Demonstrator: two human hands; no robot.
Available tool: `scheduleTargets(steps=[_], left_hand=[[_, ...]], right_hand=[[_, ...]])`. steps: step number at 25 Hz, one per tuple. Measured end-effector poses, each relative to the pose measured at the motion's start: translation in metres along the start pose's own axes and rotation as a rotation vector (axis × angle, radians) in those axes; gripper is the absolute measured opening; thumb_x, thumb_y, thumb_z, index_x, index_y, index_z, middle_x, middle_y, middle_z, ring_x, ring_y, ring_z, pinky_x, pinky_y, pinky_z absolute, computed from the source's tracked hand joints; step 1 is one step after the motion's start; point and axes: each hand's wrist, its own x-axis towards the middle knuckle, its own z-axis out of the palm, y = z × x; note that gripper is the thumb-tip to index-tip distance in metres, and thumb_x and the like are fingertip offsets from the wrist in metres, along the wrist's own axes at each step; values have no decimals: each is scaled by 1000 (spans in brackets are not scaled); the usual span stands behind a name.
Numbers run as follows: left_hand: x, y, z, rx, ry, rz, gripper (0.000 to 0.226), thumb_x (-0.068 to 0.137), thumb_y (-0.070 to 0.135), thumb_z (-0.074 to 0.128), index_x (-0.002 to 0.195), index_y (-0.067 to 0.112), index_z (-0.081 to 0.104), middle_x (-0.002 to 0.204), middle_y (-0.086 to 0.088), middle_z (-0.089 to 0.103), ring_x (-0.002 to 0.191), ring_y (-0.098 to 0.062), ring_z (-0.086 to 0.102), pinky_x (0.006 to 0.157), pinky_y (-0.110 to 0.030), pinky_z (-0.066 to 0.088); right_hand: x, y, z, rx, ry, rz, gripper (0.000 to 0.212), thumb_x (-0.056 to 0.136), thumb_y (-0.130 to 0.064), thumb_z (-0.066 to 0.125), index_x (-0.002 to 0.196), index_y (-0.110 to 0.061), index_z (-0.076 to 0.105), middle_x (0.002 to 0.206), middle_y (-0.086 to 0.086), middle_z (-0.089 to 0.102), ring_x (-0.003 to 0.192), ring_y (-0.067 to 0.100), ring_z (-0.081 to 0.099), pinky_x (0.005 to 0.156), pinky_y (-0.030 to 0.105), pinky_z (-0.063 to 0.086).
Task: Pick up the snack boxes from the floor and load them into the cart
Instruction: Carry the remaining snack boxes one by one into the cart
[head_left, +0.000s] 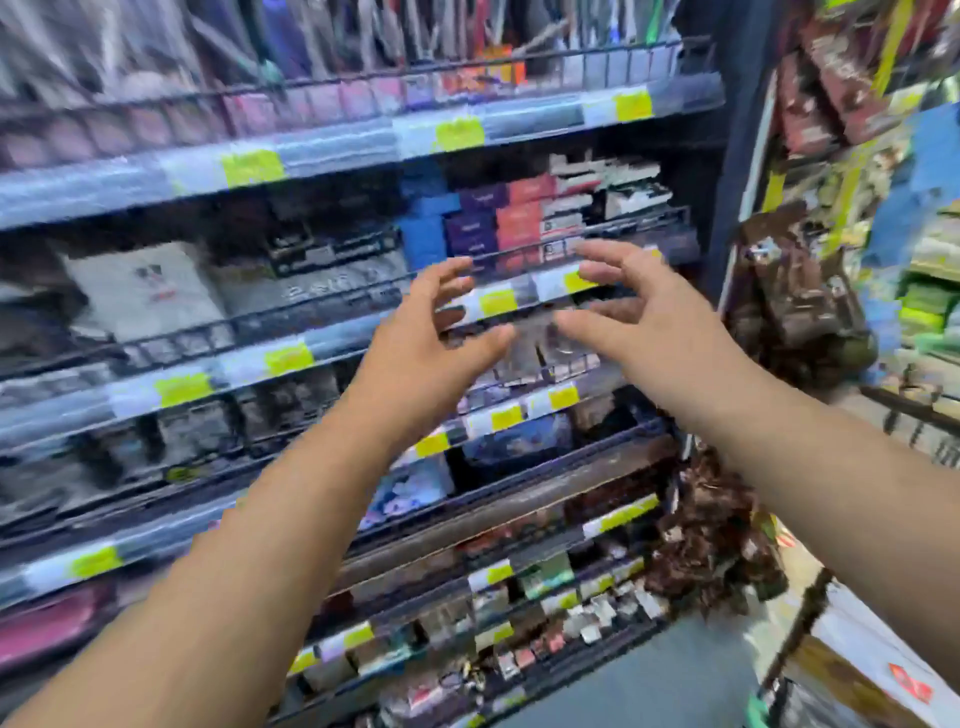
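Snack boxes: we cannot single one out with certainty, as the frame is heavily blurred. The nearest candidate is a white carton (878, 644) with a red mark, at the lower right edge. It lies just beside a slanted black frame (802, 623), and we cannot tell whether that frame belongs to the cart. Grey floor (649, 686) shows to the left of the frame.

Hands: both are raised at mid-frame, well apart from the carton. The left hand (431, 332) and the right hand (639, 322) face each other palm to palm. Their fingers are spread wide and slightly bent, and a gap lies between the two. Neither holds anything.

Surroundings: behind the hands run wire-fronted shelves (332, 150) in several tiers, with yellow price labels (497, 302) on their edges. One label shows in the gap between the hands. Above the hands stand stacked blue, purple and red packs (519, 213). To the right of the shelf upright hang brown packets (800, 301).
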Motion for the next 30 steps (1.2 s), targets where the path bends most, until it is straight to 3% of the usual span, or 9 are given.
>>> scheduleTargets(steps=[6,11,17,21,24,27,30], left_hand=[[-104,-34,-193,361,319,-123,77,78,37,77,142,37,35,141,14,46,129,-7,45,108,-40,41],[-208,-54,-264,471,556,-320,74,83,30,74,145,27,33,142,11,43,127,-1,41,109,-26,34],[-323,-63,-319,634,841,-615,79,81,37,74,147,27,31,142,8,43,129,-9,42,108,-31,36],[-393,-59,-330,706,1003,-784,88,74,40,79,146,23,32,148,-1,42,135,-15,40,114,-39,33],[-444,-60,-330,753,1095,-897,92,72,45,79,147,22,30,150,-2,40,137,-15,38,114,-33,31],[-493,-62,-341,762,1171,-1002,89,76,36,80,148,25,28,151,1,36,129,-13,44,98,-18,34],[-554,-68,-372,769,1235,-1082,91,76,38,79,149,26,26,152,1,35,118,-11,51,91,-17,34]], right_hand=[[-8,-91,193,62,-394,-188,62,78,-30,77,131,-43,46,131,-10,49,110,10,56,89,31,49],[-34,-125,320,103,-679,-299,68,76,-34,78,134,-40,44,131,-7,49,109,14,55,92,30,46],[-84,-168,442,222,-1047,-444,75,77,-33,78,141,-38,38,143,-4,41,117,14,51,89,21,36],[-139,-191,503,262,-1247,-552,78,75,-34,80,141,-37,38,142,-1,42,124,16,47,100,29,39],[-187,-204,540,293,-1369,-624,77,74,-34,81,140,-35,41,143,0,43,127,16,45,105,32,37],[-235,-225,580,298,-1470,-689,75,75,-30,80,140,-33,42,139,-1,44,122,14,47,99,25,37],[-294,-252,631,290,-1551,-767,78,74,-30,81,141,-31,41,140,1,45,124,16,48,102,26,37]])
